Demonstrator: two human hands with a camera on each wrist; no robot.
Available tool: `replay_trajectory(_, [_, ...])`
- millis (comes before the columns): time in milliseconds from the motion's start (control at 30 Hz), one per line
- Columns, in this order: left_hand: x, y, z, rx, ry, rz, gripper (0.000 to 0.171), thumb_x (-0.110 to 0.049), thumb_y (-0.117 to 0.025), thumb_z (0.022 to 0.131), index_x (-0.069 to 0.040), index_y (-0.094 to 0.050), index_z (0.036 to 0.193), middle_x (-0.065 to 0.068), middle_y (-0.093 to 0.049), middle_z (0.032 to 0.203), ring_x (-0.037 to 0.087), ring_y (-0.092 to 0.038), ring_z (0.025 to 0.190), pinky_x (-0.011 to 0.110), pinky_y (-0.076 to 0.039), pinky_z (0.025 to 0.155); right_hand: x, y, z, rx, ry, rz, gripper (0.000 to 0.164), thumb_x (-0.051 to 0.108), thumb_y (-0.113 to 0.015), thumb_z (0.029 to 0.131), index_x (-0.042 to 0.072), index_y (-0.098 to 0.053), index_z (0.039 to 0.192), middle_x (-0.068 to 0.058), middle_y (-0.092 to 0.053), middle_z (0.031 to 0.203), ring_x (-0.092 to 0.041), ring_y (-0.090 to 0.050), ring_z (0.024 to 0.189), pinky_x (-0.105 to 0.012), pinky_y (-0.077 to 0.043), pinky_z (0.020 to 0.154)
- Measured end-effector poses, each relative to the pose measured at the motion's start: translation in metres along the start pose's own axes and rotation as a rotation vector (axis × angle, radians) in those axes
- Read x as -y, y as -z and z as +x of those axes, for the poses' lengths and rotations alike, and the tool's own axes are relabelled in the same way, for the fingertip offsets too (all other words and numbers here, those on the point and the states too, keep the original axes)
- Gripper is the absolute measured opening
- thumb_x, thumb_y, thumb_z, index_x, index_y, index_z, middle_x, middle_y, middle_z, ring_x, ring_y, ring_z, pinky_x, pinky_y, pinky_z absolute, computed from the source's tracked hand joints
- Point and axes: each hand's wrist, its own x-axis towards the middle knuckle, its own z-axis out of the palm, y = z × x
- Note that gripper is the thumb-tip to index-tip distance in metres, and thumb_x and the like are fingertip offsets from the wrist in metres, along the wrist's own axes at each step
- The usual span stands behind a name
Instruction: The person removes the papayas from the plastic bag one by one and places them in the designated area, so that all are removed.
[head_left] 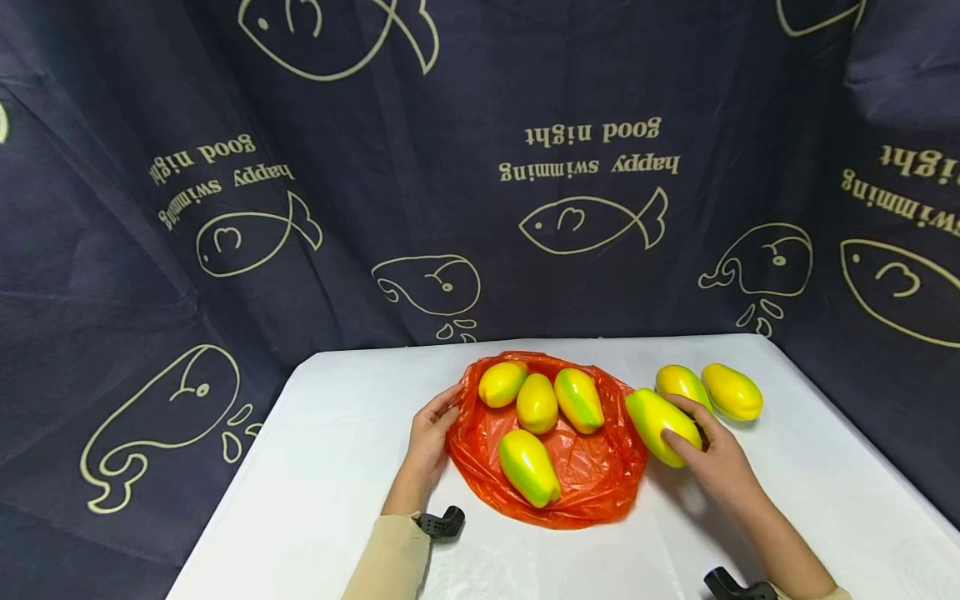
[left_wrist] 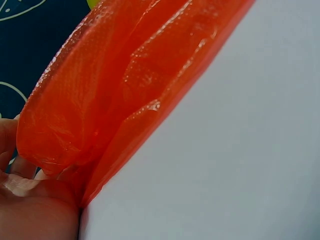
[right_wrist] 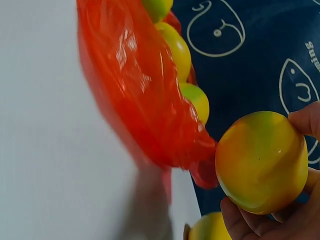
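- The white table (head_left: 315, 483) meets dark cloth (head_left: 420, 167) at its back edge; the red bag (head_left: 585, 507) sits near that edge, with open surface to its left.
- Four fruits (head_left: 537, 403) lie inside; two loose fruits (head_left: 733, 393) lie near the right edge.
- The right hand (head_left: 718, 457) grips the held fruit (head_left: 657, 421), thumb and fingers spread round it, beside the bag's rim.
- The left hand (head_left: 429, 437) touches the opposite rim; whether it pinches cannot be told.
- Cloth print, upside down: "good night", "happy swimming".

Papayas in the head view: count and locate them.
7 papayas: three at the back inside the red plastic bag, one nearer, one held by the right hand at the bag's edge, and two on the white table beyond that hand. The bag's folds could hide more.
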Motion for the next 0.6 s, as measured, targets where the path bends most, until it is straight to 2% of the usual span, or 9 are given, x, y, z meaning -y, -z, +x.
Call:
replay_trajectory(100, [-0.001,0.000,0.000,0.003,-0.003,-0.003,0.042,-0.002,-0.049,0.101,-0.010,-0.056,0.142,0.015,-0.053,0.145,0.023,-0.056,0.125,0.027,-0.054,0.100,-0.007,0.006,0.000,-0.017,-0.007,-0.008,0.056,0.032,-0.061,0.099,0.016,-0.043,0.150,-0.020,-0.047,0.146,0.015,-0.035,0.103,0.000,-0.035,0.080])
replay_trajectory(267, [-0.001,0.001,-0.001,0.004,-0.001,-0.006,0.043,-0.002,-0.049,0.100,-0.012,-0.057,0.141,0.014,-0.055,0.143,0.022,-0.057,0.123,0.026,-0.055,0.098,-0.016,0.015,-0.001,-0.041,-0.019,-0.033,0.057,0.031,-0.061,0.098,0.014,-0.043,0.149,-0.022,-0.047,0.144,0.014,-0.037,0.096,-0.003,-0.037,0.075])
replay_trajectory(433, [0.000,0.001,0.000,0.008,-0.008,0.001,0.043,-0.002,-0.049,0.100,-0.012,-0.057,0.141,0.014,-0.054,0.144,0.024,-0.056,0.125,0.025,-0.055,0.097,-0.026,0.024,-0.003,-0.077,-0.026,-0.058,0.056,0.031,-0.061,0.098,0.013,-0.044,0.148,-0.016,-0.047,0.139,0.016,-0.037,0.095,-0.004,-0.037,0.073])
replay_trajectory(533, [0.000,0.001,0.000,0.004,-0.005,0.004,0.042,-0.002,-0.050,0.100,-0.013,-0.058,0.140,0.013,-0.055,0.143,0.022,-0.057,0.125,0.025,-0.056,0.096,-0.032,0.029,-0.004,-0.097,-0.036,-0.060,0.057,0.033,-0.061,0.098,0.014,-0.044,0.149,-0.008,-0.048,0.134,0.016,-0.038,0.094,-0.004,-0.038,0.072])
replay_trajectory(600, [0.000,0.001,0.000,0.000,-0.001,0.005,0.042,-0.002,-0.050,0.100,-0.014,-0.059,0.139,0.012,-0.056,0.143,0.021,-0.057,0.124,0.025,-0.055,0.096,-0.035,0.032,-0.005,-0.103,-0.044,-0.059,0.058,0.034,-0.061,0.098,0.014,-0.042,0.150,0.005,-0.049,0.130,0.016,-0.038,0.093,-0.004,-0.038,0.071])
